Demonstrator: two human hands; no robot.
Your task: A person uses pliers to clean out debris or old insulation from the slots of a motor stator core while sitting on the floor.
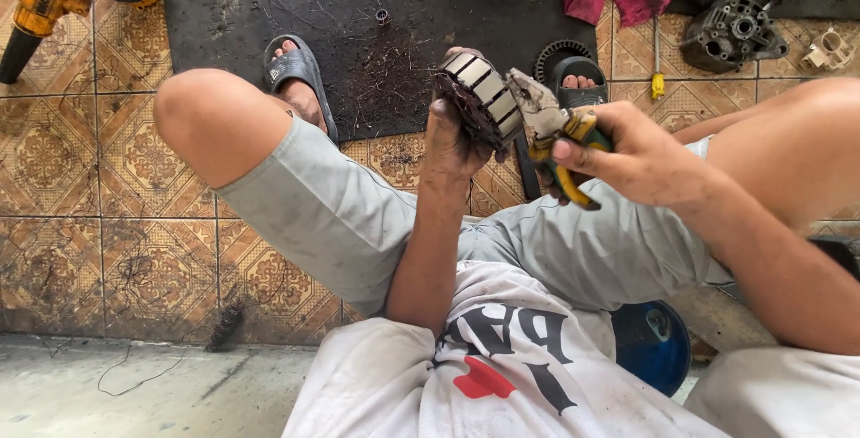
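I sit over a patterned tile floor (107,223) with a black mat (358,17) ahead, littered with wire scraps. My left hand (452,147) grips the rotor (479,98) at chest height between my knees, its axis tilted up and away to the left. My right hand (640,156) clenches yellow-handled pliers (555,124), nose pointing left against the rotor.
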